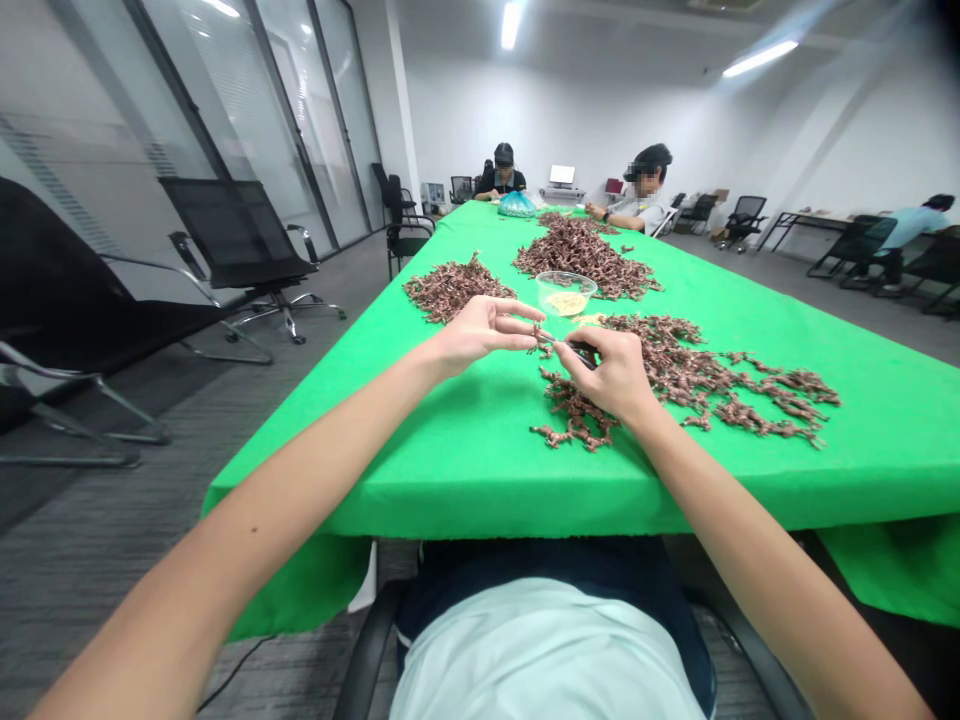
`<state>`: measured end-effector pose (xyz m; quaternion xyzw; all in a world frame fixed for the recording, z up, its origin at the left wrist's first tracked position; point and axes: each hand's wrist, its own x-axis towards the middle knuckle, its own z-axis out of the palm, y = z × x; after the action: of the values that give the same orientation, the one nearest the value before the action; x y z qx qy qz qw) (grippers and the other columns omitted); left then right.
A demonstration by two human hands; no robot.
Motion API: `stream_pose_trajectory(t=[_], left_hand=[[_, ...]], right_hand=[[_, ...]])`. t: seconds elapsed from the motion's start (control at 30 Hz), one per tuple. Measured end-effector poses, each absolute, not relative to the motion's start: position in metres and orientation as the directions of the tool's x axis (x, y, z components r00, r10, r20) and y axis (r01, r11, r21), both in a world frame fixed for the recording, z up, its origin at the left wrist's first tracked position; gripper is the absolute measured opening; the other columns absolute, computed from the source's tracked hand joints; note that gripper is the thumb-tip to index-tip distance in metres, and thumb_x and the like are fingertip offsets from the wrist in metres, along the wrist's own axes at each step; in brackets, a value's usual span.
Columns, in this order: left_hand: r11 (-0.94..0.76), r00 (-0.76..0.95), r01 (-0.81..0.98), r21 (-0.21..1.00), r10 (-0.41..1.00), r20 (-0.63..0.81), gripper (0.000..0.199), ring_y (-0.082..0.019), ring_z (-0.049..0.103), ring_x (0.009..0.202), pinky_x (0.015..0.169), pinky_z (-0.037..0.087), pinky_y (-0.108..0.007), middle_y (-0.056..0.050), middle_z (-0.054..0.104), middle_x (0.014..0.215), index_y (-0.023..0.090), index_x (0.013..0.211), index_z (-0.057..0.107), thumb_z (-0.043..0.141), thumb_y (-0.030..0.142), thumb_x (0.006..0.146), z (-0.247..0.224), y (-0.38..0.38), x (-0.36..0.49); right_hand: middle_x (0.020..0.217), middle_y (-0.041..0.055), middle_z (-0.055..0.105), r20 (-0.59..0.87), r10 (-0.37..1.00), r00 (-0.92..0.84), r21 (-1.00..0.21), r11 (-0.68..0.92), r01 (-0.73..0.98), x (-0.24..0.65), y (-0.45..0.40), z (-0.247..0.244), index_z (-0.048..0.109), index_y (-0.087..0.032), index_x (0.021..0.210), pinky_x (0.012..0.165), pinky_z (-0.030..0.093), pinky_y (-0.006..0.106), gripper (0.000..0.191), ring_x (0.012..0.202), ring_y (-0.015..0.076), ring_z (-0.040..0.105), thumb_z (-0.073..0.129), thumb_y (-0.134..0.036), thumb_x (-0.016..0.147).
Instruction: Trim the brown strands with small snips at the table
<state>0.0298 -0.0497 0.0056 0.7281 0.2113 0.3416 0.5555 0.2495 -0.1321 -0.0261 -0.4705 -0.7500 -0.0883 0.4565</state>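
Note:
My left hand (480, 332) is over the table with its fingertips pinched on a small brown figurine (537, 334). In my right hand (613, 372) is a slim tool with a dark handle (582, 350) and a thin metal tip; its exact kind is too small to tell. The tip meets the figurine between my two hands. Below and beside my right hand lies a loose heap of similar brown figurines (675, 358). Just beyond my hands stands a clear plastic bowl (546, 286) with pale yellow bits in it.
The table has a green cloth (450, 440). Another figurine pile (457, 285) lies left of the bowl, and a larger pile (585, 250) behind it. Two people sit at the far end near a blue bag (517, 205). Black chairs (236, 225) stand on the left.

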Motion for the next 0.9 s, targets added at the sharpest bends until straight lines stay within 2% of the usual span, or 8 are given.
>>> stream_pose_trajectory(t=[0.43,0.73,0.9], left_hand=[[-0.305,0.688,-0.051,0.951,0.680,0.255,0.057,-0.026,0.077,0.096,0.095,0.057,-0.041,-0.017,0.079,0.105,0.011,0.117,0.072,0.093,0.028,0.067,0.0052,-0.0499,0.0290],[-0.310,0.700,-0.048,0.950,0.668,0.253,0.058,-0.026,0.077,0.096,0.094,0.058,-0.040,-0.017,0.079,0.106,0.011,0.118,0.072,0.093,0.029,0.067,0.0066,-0.0517,0.0281],[-0.283,0.617,-0.048,0.958,0.746,0.252,0.055,-0.027,0.077,0.094,0.091,0.058,-0.042,-0.016,0.080,0.100,0.011,0.110,0.075,0.095,0.028,0.062,0.0048,-0.0491,0.0304]], right_hand=[[0.066,0.0036,0.069,0.745,0.653,-0.138,-0.318,0.528,0.787,0.2470,-0.1349,-0.0223,0.073,-0.019,0.076,0.062,0.041,0.030,0.040,0.058,0.0154,0.058,0.058,-0.052,0.094],[0.061,0.0016,0.065,0.714,0.689,-0.124,-0.404,0.551,0.731,0.2465,-0.1357,-0.0212,0.073,-0.018,0.074,0.058,0.039,0.028,0.042,0.054,0.0130,0.053,0.060,-0.052,0.093],[0.066,0.0025,0.069,0.713,0.701,-0.019,-0.482,0.509,0.713,0.2478,-0.1349,-0.0206,0.072,-0.018,0.075,0.060,0.041,0.029,0.037,0.058,0.0147,0.057,0.062,-0.050,0.091]])
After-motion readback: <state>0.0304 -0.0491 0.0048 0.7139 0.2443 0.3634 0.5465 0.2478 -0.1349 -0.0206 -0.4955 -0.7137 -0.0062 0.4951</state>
